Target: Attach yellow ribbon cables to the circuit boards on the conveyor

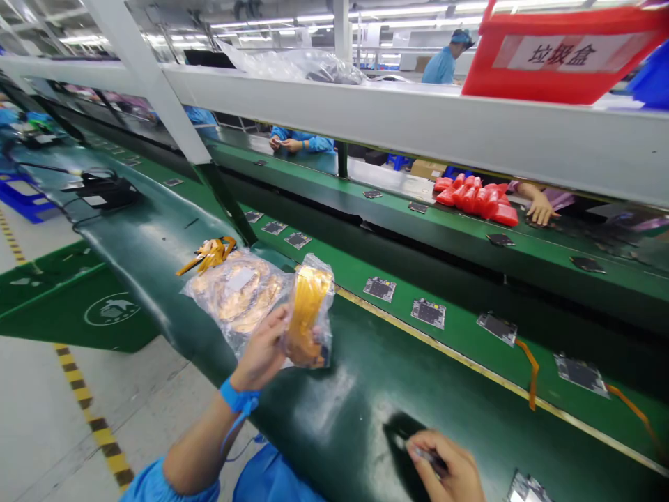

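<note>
My left hand [264,352], a blue strap round its wrist, grips a clear plastic bag of orange flex cables [308,307] and holds it up over the green bench. Behind that bag, a larger clear bag [235,289] of coiled orange cables lies on the mat, with loose flex cables [209,254] at its far end. At the lower right my right hand [447,467] is closed in a pinch. A small greyish thing shows between its fingers, too blurred to name. Near it, at the bottom edge, lies a circuit board [525,488], partly cut off.
Circuit boards [428,314] lie along the green conveyor [334,258]; two on the right trail orange cables. A white shelf beam [397,118] crosses above, bearing a red bin [564,56]. Red bundles [475,199] and another person's hand [541,206] are across the line. A green bin [78,300] stands left.
</note>
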{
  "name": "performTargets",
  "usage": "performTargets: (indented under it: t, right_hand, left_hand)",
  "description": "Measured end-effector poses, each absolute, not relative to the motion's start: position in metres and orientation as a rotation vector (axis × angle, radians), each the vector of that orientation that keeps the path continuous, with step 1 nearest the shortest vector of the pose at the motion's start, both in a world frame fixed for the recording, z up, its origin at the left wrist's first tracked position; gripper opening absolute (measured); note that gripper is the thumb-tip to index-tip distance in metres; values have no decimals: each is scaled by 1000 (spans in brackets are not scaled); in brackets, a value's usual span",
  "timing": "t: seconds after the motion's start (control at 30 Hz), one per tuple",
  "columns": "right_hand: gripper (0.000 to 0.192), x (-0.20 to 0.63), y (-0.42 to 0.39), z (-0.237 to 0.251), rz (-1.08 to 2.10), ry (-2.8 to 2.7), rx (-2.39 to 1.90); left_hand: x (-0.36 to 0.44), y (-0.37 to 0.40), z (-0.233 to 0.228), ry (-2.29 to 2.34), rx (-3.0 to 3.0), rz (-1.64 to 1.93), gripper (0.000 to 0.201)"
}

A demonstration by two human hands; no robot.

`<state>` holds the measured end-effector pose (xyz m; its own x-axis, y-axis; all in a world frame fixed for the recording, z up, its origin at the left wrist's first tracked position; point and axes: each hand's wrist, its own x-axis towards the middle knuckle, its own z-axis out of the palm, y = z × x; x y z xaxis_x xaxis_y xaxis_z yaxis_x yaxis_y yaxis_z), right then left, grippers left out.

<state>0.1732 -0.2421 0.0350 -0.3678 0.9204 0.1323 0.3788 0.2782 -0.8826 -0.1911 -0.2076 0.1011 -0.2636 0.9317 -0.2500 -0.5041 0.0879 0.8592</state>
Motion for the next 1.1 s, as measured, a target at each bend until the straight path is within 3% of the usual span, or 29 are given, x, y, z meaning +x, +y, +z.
performTargets:
  t: [0.1, 0.2, 0.23, 0.4, 0.7, 0.83, 0.97, 1.1]
  right_hand:
    - [33, 148, -225, 47, 1209, -1749, -1221]
    - [68, 120, -209, 55, 1394, -1519, -1210]
    - [72, 113, -205, 56, 1439, -1467, -1197]
    - [54, 108, -198, 53, 1507, -1340, -1245]
    - [47, 159, -218, 28, 1493, -1508, -1344]
    - [48, 173, -204, 38, 1317, -1489, -1344]
    - [48, 170, -187, 66, 1253, -1523, -1289]
    - [46, 156, -181, 80, 1480, -1568, -1185]
  left_hand:
    - [-144, -199, 81, 843, 433, 1450, 45]
    - [-106, -194, 68, 681, 332, 1397, 56]
    - [-98, -193, 66, 641, 305, 1382, 55]
    - [-85, -190, 60, 620, 293, 1324, 44]
    - [-83, -185, 66, 787, 415, 1328, 44]
    - [-77, -187, 67, 742, 602, 1181, 41]
    - [-75, -186, 72, 714, 783, 902, 65]
    - [-72, -183, 82, 762, 933, 653, 80]
